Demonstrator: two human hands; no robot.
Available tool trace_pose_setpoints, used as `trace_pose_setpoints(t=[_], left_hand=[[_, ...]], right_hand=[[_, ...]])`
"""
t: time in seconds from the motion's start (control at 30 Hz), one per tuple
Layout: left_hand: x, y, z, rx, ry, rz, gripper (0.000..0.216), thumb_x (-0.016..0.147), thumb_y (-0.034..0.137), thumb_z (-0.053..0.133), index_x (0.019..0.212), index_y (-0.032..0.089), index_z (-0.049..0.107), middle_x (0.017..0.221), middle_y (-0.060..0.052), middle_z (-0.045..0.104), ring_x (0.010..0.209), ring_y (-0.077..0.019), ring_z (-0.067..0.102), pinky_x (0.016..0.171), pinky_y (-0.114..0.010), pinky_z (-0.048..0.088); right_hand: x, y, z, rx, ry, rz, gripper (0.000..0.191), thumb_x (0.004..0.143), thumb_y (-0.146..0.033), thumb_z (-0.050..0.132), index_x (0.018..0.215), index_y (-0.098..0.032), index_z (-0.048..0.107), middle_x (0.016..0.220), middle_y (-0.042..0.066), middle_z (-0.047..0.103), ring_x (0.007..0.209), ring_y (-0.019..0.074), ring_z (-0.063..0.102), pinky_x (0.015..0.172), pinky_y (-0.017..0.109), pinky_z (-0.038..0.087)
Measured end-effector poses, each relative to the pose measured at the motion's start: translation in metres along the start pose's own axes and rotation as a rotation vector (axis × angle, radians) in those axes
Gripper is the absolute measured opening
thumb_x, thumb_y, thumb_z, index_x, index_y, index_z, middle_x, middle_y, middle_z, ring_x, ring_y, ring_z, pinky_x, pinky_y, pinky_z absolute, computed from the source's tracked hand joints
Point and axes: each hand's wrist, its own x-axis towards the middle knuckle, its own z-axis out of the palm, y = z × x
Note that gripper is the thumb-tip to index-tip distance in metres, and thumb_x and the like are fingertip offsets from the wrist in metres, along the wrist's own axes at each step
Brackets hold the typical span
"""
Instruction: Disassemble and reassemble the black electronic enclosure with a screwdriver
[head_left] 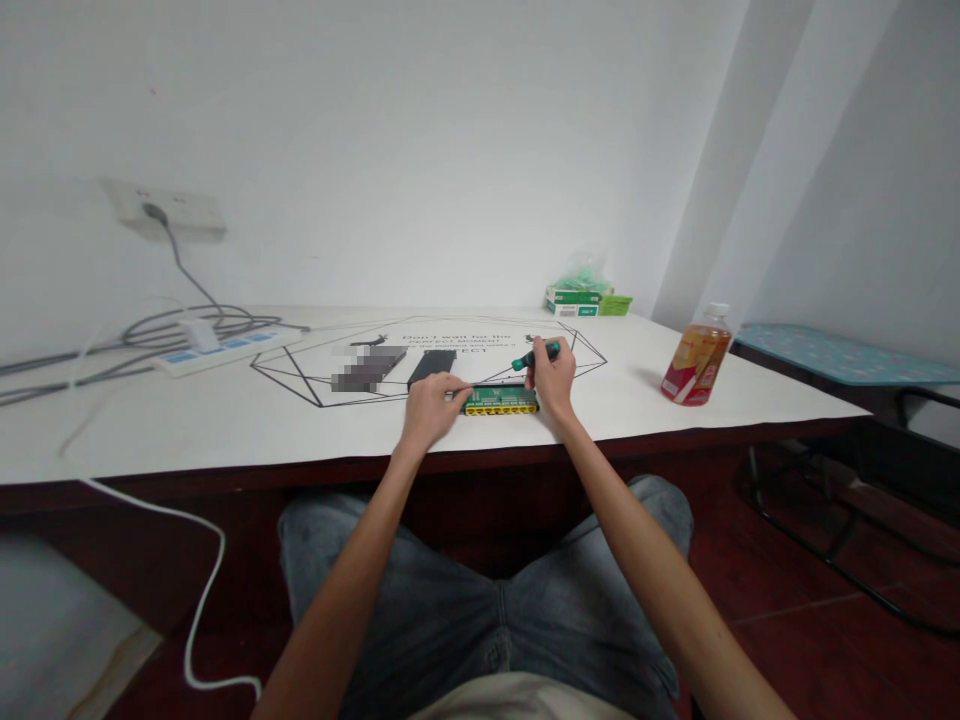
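Note:
A green circuit board [501,399] with a row of yellow ports along its front lies on the white table [225,420] near the front edge. My left hand [430,404] rests curled on the board's left end, fingers closed on its edge. My right hand [553,380] is at the board's right end, closed round a screwdriver [535,355] with a green and black handle that points up and to the left. A flat black rectangular piece [431,366] lies just behind the board.
An orange drink bottle [697,357] stands to the right. A white power strip [225,350] with grey cables lies at the back left. Green and white boxes [581,298] sit by the wall. A printed line drawing covers the table's middle. A patterned board [840,356] stands at the right.

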Motion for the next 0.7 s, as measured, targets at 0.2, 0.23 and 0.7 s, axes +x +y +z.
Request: trace_pose_setpoints(t=[0.2,0.23,0.7], left_hand=[[0.0,0.0,0.0,0.015,-0.01,-0.003,0.015,0.088,0.024,0.068,0.085,0.022,0.082,0.094,-0.006,0.08,0.088,-0.0229,0.072,0.085,-0.036,0.054],[0.0,0.0,0.0,0.017,-0.011,-0.003,0.015,0.088,0.025,0.068,0.085,0.022,0.082,0.094,-0.005,0.08,0.088,-0.0227,0.072,0.085,-0.036,0.054],[-0.001,0.005,-0.002,0.037,-0.08,-0.085,0.031,0.084,0.039,0.076,0.109,0.021,0.08,0.113,-0.008,0.078,0.107,-0.0274,0.07,0.096,-0.041,0.052]], right_hand=[[0.001,0.0,0.0,0.0,-0.007,-0.003,0.04,0.091,-0.06,0.06,0.08,-0.026,0.043,0.043,-0.012,0.046,0.029,0.011,0.047,0.033,0.02,0.03],[0.001,0.001,0.0,-0.002,-0.012,-0.007,0.04,0.091,-0.06,0.06,0.08,-0.026,0.043,0.043,-0.013,0.046,0.029,0.011,0.047,0.033,0.02,0.03],[0.017,-0.008,-0.004,0.042,0.204,-0.038,0.048,0.08,-0.06,0.074,0.092,-0.026,0.042,0.048,-0.015,0.048,0.031,0.0092,0.044,0.032,0.02,0.026]])
